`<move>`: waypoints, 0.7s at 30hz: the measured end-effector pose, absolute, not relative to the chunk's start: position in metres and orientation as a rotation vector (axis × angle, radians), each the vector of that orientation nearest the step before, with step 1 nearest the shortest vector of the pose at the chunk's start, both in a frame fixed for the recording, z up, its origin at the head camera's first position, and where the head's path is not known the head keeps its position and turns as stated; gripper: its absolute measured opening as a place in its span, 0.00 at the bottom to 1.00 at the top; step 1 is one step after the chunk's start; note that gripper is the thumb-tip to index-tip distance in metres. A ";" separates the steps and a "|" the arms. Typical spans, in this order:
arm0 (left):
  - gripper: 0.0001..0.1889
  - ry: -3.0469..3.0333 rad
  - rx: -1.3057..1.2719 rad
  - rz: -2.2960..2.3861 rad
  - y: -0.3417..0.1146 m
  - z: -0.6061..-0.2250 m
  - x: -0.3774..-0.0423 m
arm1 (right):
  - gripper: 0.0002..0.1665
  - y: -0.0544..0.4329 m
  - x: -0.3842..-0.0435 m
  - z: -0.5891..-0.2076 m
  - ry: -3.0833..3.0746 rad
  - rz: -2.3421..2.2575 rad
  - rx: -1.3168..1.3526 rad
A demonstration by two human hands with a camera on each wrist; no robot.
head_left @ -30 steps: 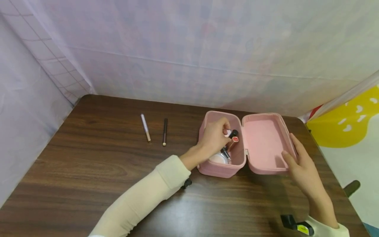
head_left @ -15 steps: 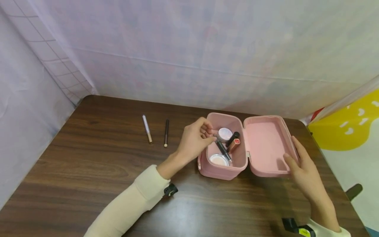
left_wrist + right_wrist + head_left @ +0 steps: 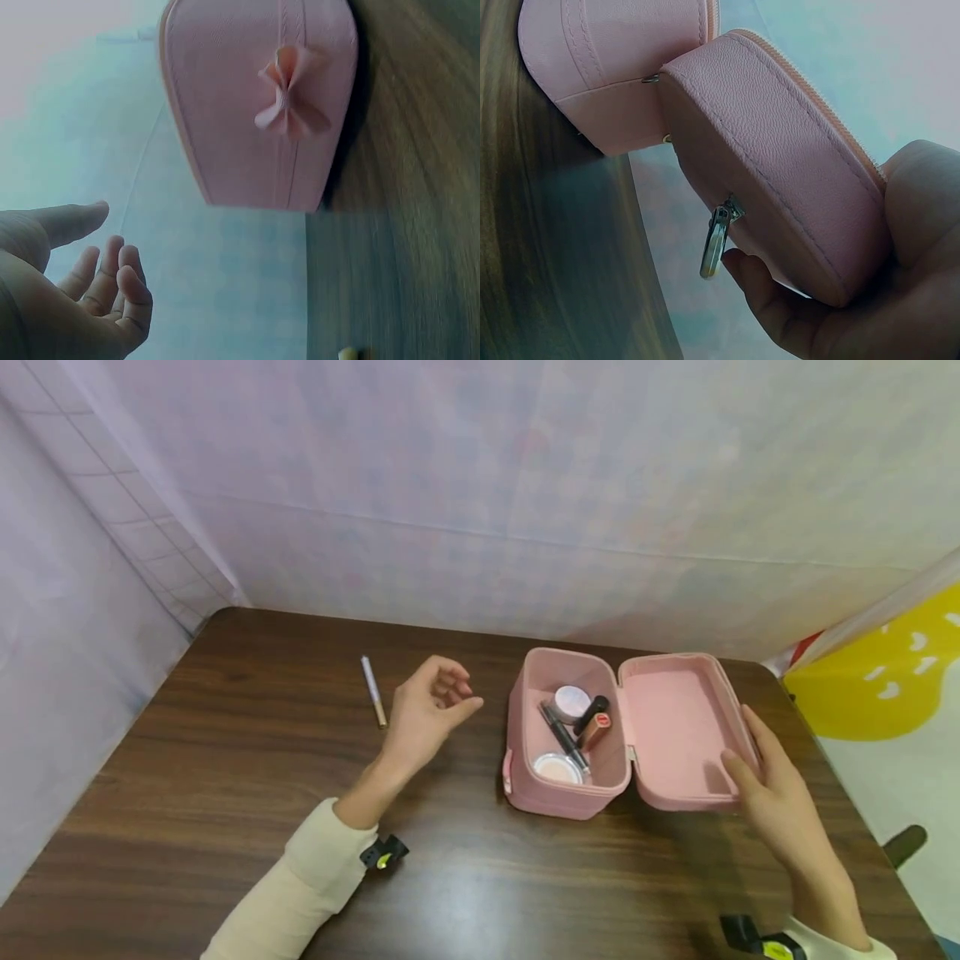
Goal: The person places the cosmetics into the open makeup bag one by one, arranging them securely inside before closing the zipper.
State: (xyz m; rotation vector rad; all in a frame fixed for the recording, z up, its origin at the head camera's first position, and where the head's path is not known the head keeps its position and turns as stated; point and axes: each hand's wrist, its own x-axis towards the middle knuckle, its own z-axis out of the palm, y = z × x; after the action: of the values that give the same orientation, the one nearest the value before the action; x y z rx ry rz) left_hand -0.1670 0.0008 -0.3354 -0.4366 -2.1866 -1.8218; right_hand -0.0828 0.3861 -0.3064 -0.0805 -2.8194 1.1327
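Observation:
My left hand (image 3: 423,718) hovers over the table to the left of a pink makeup case (image 3: 517,752), its fingers loosely bent and holding nothing. The left wrist view also shows this hand (image 3: 82,292) empty, near the case's bow (image 3: 289,97). Inside the case lie a dark tube (image 3: 562,735), a black-capped tube (image 3: 597,703), a copper-coloured lipstick (image 3: 596,731), a round jar (image 3: 572,702) and a round compact (image 3: 557,768). My right hand (image 3: 780,793) holds the opened lid (image 3: 678,727) by its outer edge, thumb on the inner side. Fingers (image 3: 761,289) lie beneath the lid, beside a metal clasp (image 3: 716,240).
A white-and-gold pen-like stick (image 3: 373,692) lies on the dark wooden table (image 3: 225,760), left of my left hand. A pale tip (image 3: 347,354) shows at the bottom of the left wrist view. A pale curtain (image 3: 480,527) hangs behind the table.
My left hand has drawn out of the case and moved left, now covering the dark stick in the head view. The right hand keeps its hold on the lid.

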 end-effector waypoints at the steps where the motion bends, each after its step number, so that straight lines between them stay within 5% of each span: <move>1: 0.15 -2.183 -0.423 -1.828 -0.002 -0.336 -0.167 | 0.39 0.387 -0.082 -0.306 -2.817 1.135 -0.078; 21: 0.15 -2.227 -0.188 -1.927 -0.061 -0.328 -0.197 | 0.39 0.388 -0.083 -0.306 -2.818 1.118 -0.071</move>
State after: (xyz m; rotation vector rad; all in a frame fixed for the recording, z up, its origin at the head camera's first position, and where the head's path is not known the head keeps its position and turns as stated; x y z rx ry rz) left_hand -0.1974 -0.0608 -0.3275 -0.1883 -2.2268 -1.9274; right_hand -0.0831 0.3876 -0.3063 -0.0715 -2.8180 1.1178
